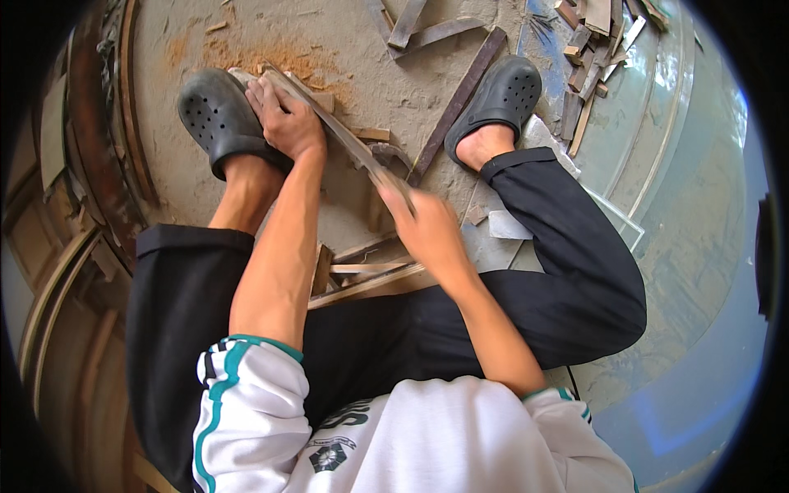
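Note:
A long, narrow, blade-like tool, seemingly a handsaw seen edge-on, runs slantwise between my feet. My right hand is closed round its near end; the fingers are blurred by motion. Up by the left shoe, my left hand is closed over a piece of wood beside the tool's far end. Its fingers hide much of what they grip. Orange-brown sawdust lies scattered on the floor just beyond that hand.
My feet wear dark clogs, the left shoe and the right shoe. A dark wooden strip lies beside the right one. Offcuts are heaped at the far right, near glass sheets. Curved wooden frames stand at left.

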{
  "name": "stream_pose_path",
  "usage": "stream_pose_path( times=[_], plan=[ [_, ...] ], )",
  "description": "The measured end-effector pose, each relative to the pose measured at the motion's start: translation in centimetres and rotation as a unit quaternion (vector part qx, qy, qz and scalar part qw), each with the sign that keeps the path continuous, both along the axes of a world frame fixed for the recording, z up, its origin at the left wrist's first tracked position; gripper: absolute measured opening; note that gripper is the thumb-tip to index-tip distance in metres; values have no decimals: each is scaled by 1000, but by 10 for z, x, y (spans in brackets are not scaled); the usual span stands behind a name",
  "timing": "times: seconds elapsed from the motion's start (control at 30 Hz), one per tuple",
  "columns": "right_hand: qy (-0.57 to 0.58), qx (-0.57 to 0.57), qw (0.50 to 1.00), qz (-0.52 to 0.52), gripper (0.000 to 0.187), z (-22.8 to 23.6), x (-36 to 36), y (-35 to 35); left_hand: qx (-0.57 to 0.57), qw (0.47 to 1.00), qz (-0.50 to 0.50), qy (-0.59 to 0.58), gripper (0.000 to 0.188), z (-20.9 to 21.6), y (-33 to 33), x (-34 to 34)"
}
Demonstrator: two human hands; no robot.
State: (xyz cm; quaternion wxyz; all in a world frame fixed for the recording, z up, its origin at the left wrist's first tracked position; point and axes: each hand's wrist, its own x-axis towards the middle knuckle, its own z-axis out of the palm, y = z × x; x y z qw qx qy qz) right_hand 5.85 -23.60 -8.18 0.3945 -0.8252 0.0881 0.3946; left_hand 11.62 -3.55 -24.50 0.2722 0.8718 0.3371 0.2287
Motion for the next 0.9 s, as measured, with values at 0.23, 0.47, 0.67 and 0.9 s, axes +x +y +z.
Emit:
stream_pose_path(
  times=[0.23,0.47,0.67,0.9],
  plan=[
    [-1,-23,1000,-14,49,-13,-6,0,-11,1000,2,-5,35,2,-3,6],
    [-100,26,993,-58,46,18,-57,-38,-4,1000,17,7,35,6,0,6],
    [-5,-64,996,59,51,-57,12,14,-14,1000,3,10,35,5,-6,11],
    [-97,36,992,-73,48,21,-54,-44,-1,1000,12,0,34,4,-2,6]
  ],
)
